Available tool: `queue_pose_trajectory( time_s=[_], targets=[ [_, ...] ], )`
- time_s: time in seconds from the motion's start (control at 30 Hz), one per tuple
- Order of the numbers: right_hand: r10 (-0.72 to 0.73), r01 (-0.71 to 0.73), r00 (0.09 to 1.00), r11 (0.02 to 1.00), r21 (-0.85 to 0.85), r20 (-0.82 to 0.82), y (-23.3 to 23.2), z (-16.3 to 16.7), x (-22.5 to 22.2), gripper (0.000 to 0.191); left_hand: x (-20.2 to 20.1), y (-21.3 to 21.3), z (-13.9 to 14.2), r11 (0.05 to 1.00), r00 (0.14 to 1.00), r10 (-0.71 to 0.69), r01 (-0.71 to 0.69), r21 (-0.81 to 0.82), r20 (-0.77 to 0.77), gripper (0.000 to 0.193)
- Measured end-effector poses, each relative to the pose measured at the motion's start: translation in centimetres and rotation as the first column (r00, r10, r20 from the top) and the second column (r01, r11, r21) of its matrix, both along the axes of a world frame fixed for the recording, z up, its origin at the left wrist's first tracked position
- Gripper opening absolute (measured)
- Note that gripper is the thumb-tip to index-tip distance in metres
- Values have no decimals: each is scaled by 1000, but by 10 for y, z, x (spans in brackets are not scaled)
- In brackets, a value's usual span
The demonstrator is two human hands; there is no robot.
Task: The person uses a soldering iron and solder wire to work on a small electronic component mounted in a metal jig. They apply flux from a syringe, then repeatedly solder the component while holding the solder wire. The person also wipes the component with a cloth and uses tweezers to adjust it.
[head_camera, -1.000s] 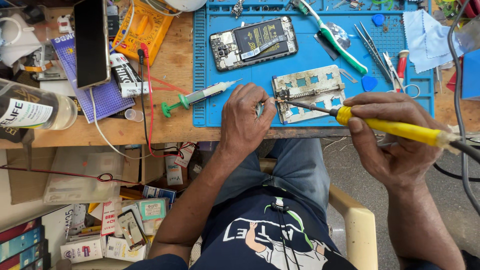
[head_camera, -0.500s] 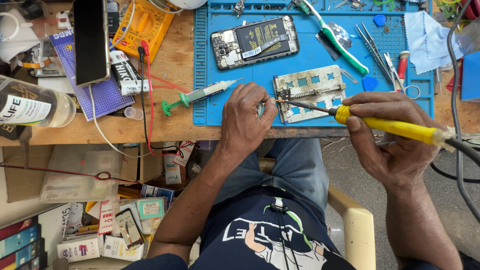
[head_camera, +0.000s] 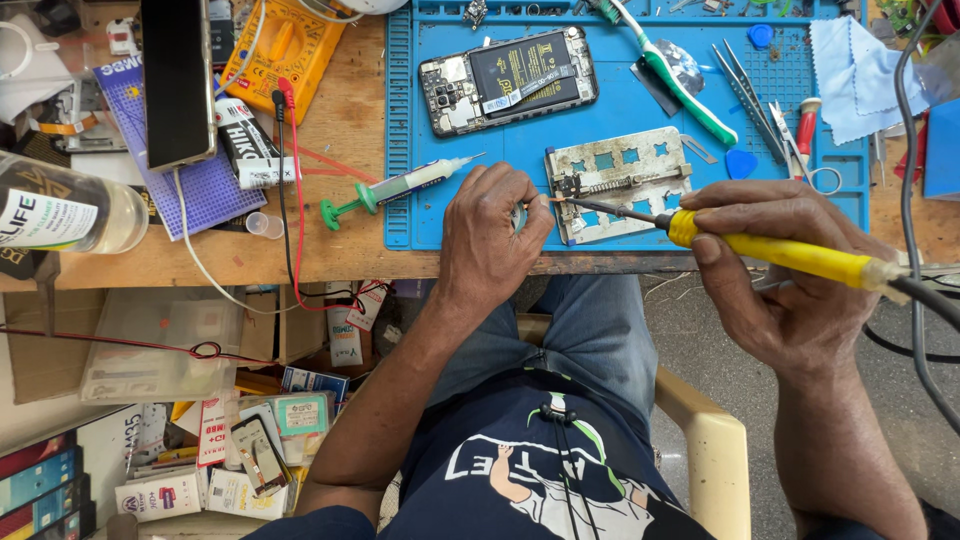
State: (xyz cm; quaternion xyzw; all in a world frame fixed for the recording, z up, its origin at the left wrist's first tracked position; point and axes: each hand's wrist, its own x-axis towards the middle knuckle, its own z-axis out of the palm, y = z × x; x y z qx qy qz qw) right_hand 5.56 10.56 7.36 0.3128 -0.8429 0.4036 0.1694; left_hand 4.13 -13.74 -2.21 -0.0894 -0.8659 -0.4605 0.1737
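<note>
My right hand (head_camera: 790,290) grips a yellow-handled soldering iron (head_camera: 770,250) whose dark tip reaches left to the edge of a metal board holder (head_camera: 625,180) on the blue work mat (head_camera: 620,110). My left hand (head_camera: 490,235) rests at the mat's front edge, fingers pinched on a thin wire or small part beside the iron's tip. What exactly it pinches is too small to tell. An opened phone (head_camera: 510,80) with its battery showing lies further back on the mat.
A green-plunger syringe (head_camera: 390,190) lies left of my left hand. Toothbrush (head_camera: 680,75), tweezers (head_camera: 745,95) and a blue cloth (head_camera: 860,70) sit at the back right. A yellow multimeter (head_camera: 285,45), clear bottle (head_camera: 60,215), another phone (head_camera: 178,80) crowd the wooden bench.
Both hands stay in nearly the same place. The iron's tip remains at the holder's left edge with only slight shifts.
</note>
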Motion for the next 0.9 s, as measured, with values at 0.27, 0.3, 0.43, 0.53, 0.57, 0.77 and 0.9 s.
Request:
queue_pose_trajectory(
  time_s=[0.27,0.3,0.43,0.53,0.57,0.77,0.9],
  targets=[
    [-13,13,1000,1000,-2,14,6,-3,7,12,4,2,-4,1000,1000,-12,12,-3,-13,17],
    [-18,18,1000,1000,-4,16,7,-3,7,12,4,2,-4,1000,1000,-13,12,-2,-19,17],
    [-15,15,1000,1000,15,8,8,-4,6,12,3,2,-6,1000,1000,-21,21,0,0,18],
    [-7,7,1000,999,33,-5,7,-4,5,12,3,2,-6,1000,1000,-24,24,6,-9,17],
    [-1,1,1000,999,35,-7,7,-4,5,12,3,2,-6,1000,1000,-25,25,6,-10,17],
    [22,-22,1000,999,39,-1,6,-2,2,13,3,1,-5,1000,1000,-26,26,-1,-12,18],
    [4,-4,1000,998,59,4,5,0,4,13,3,2,-4,1000,999,-21,21,1,-31,17]
  ],
)
